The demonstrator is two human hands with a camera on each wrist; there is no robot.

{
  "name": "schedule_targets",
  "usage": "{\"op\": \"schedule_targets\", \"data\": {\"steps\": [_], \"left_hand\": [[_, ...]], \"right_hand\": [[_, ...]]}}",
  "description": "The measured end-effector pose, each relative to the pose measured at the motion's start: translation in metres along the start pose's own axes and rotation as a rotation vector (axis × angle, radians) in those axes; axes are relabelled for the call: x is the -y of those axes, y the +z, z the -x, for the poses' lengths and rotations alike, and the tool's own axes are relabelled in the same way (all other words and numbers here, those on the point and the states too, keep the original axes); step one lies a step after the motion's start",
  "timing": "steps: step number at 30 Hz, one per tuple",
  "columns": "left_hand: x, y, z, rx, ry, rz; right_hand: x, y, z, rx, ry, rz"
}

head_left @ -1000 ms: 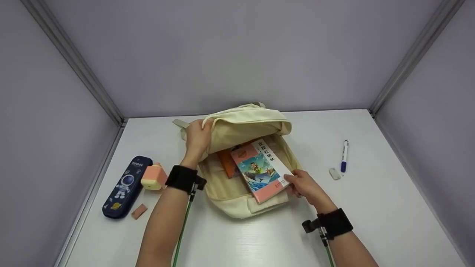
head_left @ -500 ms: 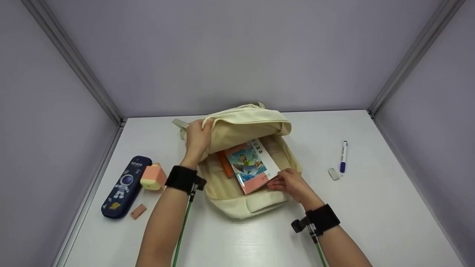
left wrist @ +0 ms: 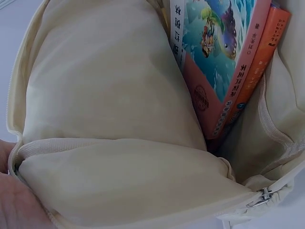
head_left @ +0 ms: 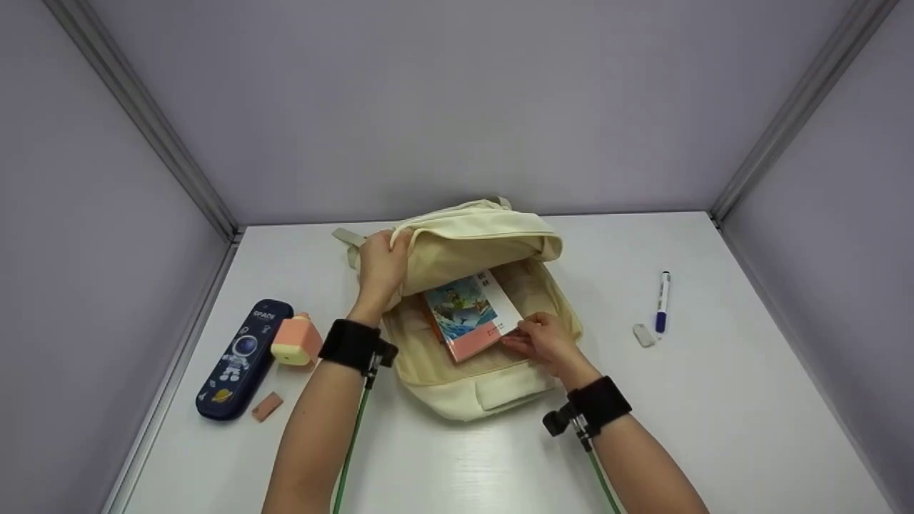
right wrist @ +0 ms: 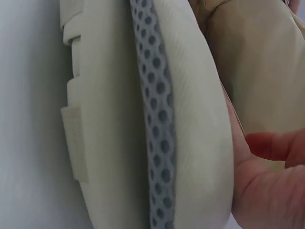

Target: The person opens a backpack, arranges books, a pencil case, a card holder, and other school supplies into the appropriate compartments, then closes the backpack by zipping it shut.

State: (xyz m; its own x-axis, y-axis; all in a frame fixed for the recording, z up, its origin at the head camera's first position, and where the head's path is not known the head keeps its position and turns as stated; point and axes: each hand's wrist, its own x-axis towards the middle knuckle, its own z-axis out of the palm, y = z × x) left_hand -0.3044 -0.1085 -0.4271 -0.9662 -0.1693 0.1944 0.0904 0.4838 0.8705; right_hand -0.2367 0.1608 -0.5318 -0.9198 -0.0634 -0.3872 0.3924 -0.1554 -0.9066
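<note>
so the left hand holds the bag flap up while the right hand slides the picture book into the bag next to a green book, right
Not quite: the book beside it is orange, not green. The left hand does hold the bag flap up while the right hand slides the picture book in next to the orange book; the left wrist view shows it.

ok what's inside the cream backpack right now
Inside the backpack lies a picture book with an orange book against it. The flap covers their far ends and anything deeper.
</note>
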Motion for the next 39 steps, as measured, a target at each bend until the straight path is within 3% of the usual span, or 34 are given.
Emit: {"op": "schedule_targets", "data": {"steps": [6,18,26,29,39], "left_hand": [[-0.001,-0.001,0.0,0.013,0.001,-0.007],[0.004,-0.004,-0.002,0.007,0.033,-0.007],[0.007,-0.005,-0.003,0.018,0.062,0.0],[0.007,-0.005,-0.003,0.01,0.064,0.002],[0.008,-0.005,-0.001,-0.002,0.054,-0.02]], "right_hand": [[0.001,0.012,-0.009,-0.06,0.005,-0.054],[0.005,0.026,-0.027,-0.058,0.048,-0.121],[-0.003,0.035,-0.031,0.03,0.066,-0.26],[-0.006,0.035,-0.028,0.051,0.062,-0.243],[0.007,0.025,0.0,0.17,-0.016,-0.023]]}}
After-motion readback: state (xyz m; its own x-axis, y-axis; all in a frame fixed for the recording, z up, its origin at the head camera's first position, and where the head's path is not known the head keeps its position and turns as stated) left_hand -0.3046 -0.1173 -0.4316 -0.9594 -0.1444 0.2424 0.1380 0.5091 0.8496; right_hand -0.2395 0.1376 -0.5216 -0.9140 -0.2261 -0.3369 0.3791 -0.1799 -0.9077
